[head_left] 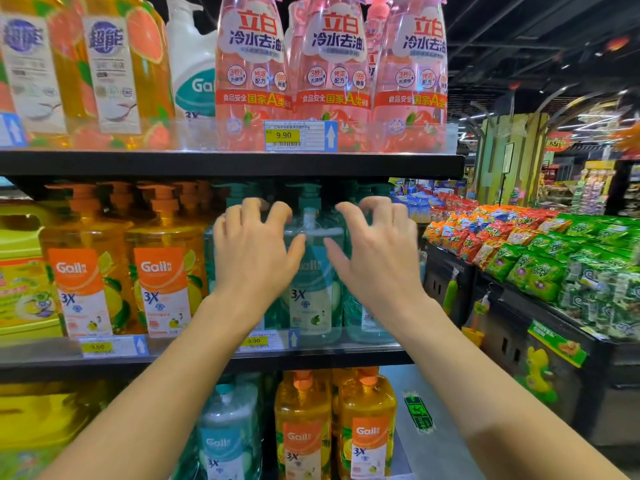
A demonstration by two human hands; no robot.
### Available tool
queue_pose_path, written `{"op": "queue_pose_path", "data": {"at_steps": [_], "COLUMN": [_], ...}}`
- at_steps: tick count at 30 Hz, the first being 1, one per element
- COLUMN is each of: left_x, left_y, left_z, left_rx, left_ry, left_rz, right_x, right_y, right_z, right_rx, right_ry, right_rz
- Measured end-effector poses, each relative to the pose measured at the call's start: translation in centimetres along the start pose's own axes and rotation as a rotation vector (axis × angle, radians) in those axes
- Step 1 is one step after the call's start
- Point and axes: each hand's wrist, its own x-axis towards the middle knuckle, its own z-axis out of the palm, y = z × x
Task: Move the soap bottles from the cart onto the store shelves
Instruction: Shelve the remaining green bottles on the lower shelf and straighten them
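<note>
There: left hand and right hand flanked the translucent green plastic pump bottle, fingers spread and clawed (holding anything? couldn't tell).

1. Pink bottles, top shelf: "立白 冷水去油"; red band reads "食品安全 国家A类".
2. Price tag, top shelf edge: "9.90", with an up arrow.
3. Yellow bottles, top left: "超能".
4. Orange bottles, middle shelf: "Gail", "3X".
5. Green bottle, middle shelf: "3X"; the brand is partly hidden.
6. White bottle, top shelf: "Ga…", with the rest covered.
</note>
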Motion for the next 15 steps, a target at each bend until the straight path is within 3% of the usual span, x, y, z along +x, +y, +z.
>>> {"op": "queue_pose_path", "data": {"at_steps": [6, 10, 15], "left_x": [-0.2, -0.3, -0.4], "left_y": [-2.3, -3.8, -5.0], "left_z": [-0.1, 0.4, 0.1], "left_rx": [0.091, 0.131, 0.115], "left_ry": [-0.101, -0.172, -0.171], "left_rz": [-0.138, -0.102, -0.031], "right_x": [0.3, 0.4, 0.6], "right_y": [-2.9, -3.5, -3.2], "right_z": [2.2, 3.2, 3.3], "right_rx": [-0.020, -0.138, -0.119], "right_ry": [-0.152, -0.220, -0.224], "right_rz": [-0.082, -0.112, -0.135]}}
